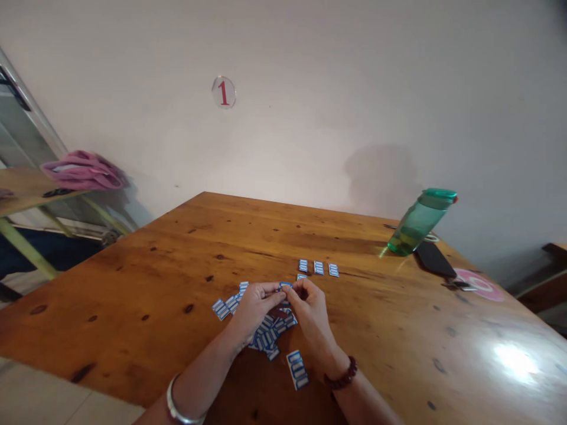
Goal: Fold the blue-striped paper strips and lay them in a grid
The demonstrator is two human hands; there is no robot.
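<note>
Pinching a blue-and-white card (286, 285) with the fingers of the left hand (253, 304), nearly closed, thumb against index. Closed down likewise from the other side with the fingers of the right hand (313, 307), thumb and index meeting at the same card. Held between the 2 hands, above the tabletop (354, 330), and partly covered by the thumbs (at least 1 card there; cannot tell if more).

Set out beyond the hands, spaced apart in 1 short row: 3 cards (318, 267). On the near side of the leftmost, partly hidden by the right hand: 1 further card (302, 277). Lying alone near the right wrist: 1 separate card (297, 370). Heaped beneath and to the left of the hands: 1 loose pile (268, 337) of similar cards, overlapping too much to count.

Worn on the left arm, 1 silver bangle (177, 407); on the right, 1 dark red bracelet (344, 376). Farther off at the right: 1 green bottle (420, 221), 1 dark flat object (436, 258) and 1 pink disc (485, 287).
</note>
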